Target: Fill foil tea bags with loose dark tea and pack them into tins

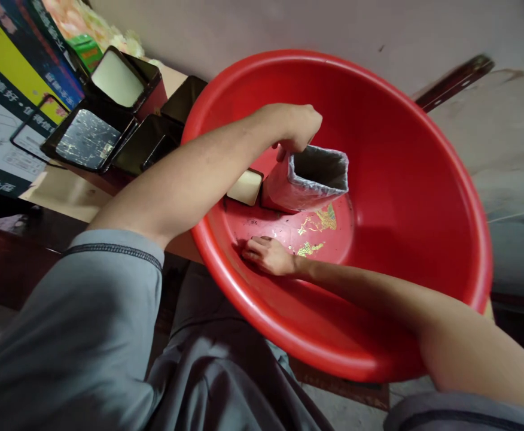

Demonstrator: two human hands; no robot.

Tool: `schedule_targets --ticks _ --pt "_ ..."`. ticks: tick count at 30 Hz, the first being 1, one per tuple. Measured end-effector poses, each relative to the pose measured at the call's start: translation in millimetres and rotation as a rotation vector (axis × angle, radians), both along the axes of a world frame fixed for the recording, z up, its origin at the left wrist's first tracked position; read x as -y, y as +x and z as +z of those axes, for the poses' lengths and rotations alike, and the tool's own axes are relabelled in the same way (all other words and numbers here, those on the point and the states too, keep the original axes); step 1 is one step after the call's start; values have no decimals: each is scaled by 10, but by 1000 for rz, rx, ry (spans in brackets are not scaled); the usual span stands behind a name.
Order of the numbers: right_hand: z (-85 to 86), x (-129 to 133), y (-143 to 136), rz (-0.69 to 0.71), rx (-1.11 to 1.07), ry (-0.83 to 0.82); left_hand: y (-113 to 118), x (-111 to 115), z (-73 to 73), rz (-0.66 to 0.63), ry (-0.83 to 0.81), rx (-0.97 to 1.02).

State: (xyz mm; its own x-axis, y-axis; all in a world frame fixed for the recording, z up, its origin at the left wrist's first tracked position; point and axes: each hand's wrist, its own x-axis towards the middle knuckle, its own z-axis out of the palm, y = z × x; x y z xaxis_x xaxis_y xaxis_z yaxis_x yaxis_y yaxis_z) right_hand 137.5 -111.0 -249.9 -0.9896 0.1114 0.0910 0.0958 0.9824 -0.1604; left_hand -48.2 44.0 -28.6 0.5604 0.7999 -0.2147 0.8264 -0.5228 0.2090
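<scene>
A large red plastic basin [392,161] stands in front of me. Inside it, my left hand [300,129] grips the far left side of a box-shaped red container [284,190], whose open mouth is edged with crinkled silvery lining. The container stands upright and its inside is dark. Low in the basin, my right hand [268,254] has its fingers curled against the floor near the left wall. What those fingers hold, if anything, is hidden. Dark crumbs lie scattered close by. A small open piece with a cream inside [245,187] rests beside the container, partly behind my left forearm.
Several open dark tins stand left of the basin on a light wooden surface [71,188], one with a scratched silvery bottom [87,137] and one cream inside [118,78]. A printed carton [6,102] leans behind them. A wall [262,27] rises behind the basin.
</scene>
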Motion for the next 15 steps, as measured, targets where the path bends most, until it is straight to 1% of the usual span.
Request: schedule_targets --ticks 2,3,4,6,8,9,10,11,12,13,15 --pt "168 -40 -35 8 32 12 2 -18 -17 12 12 -20" --pt "306 -86 -41 -9 18 19 5 -27 -27 22 10 -24" --pt "479 -152 -37 -46 -18 36 9 -39 -39 37 4 -23" --pt "909 -342 3 -175 -150 104 22 -74 -65 69 -16 -9" --pt "1366 -582 85 -336 -271 224 39 -118 -91 94 -43 5" --pt "1568 -709 140 -439 -297 262 48 -141 -102 103 -50 9" --pt "1735 -832 203 -536 -323 280 56 -160 -110 111 -57 9" --pt "1859 -947 271 -617 -342 292 63 -175 -117 119 -62 8" --pt "1938 -1050 341 -684 -352 296 68 -185 -121 126 -66 4" --pt "1976 -1139 411 -733 -361 293 70 -192 -124 132 -70 -3" --pt "1965 -1265 530 -785 -368 281 67 -200 -131 145 -77 -10"
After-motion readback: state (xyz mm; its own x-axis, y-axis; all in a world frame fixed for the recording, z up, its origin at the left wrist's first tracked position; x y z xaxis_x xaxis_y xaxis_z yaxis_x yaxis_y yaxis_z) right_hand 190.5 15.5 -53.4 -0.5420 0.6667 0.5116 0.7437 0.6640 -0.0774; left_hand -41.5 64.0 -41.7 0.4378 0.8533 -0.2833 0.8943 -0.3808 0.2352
